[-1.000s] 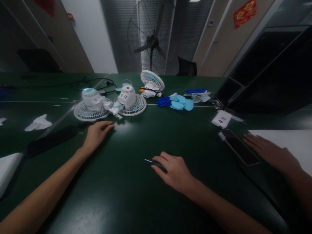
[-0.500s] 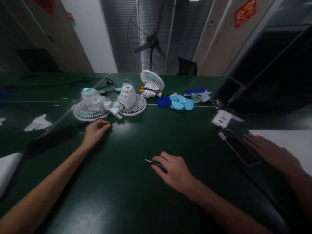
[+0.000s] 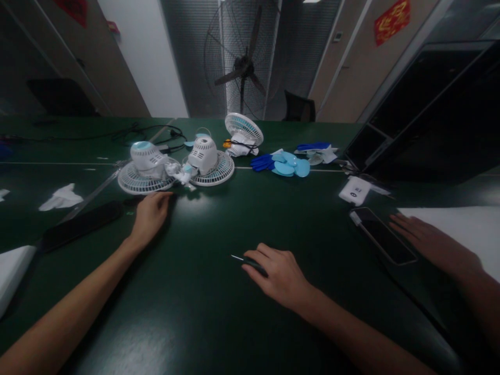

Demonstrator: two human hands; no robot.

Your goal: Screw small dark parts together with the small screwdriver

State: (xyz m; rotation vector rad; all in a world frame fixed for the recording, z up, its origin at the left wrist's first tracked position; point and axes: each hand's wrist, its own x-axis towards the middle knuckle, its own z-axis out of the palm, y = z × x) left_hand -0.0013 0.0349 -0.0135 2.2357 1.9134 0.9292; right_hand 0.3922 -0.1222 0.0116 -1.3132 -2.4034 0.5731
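Head view: a white box (image 3: 14, 276) is cut by the left edge; the left hand (image 3: 150, 216) curls near a white fan (image 3: 146, 174), its grip impossible to tell. Green tabletop (image 3: 207, 234) separates it from the right hand (image 3: 279, 273), grasping a dark-handled tool (image 3: 255, 265), handle partly hidden. Rightmost, a co-worker's arm (image 3: 482, 294) leaves frame.

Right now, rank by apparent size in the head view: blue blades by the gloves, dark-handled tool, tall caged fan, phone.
1. Tall caged fan
2. Phone
3. Blue blades
4. Dark-handled tool, partly covered by the right hand
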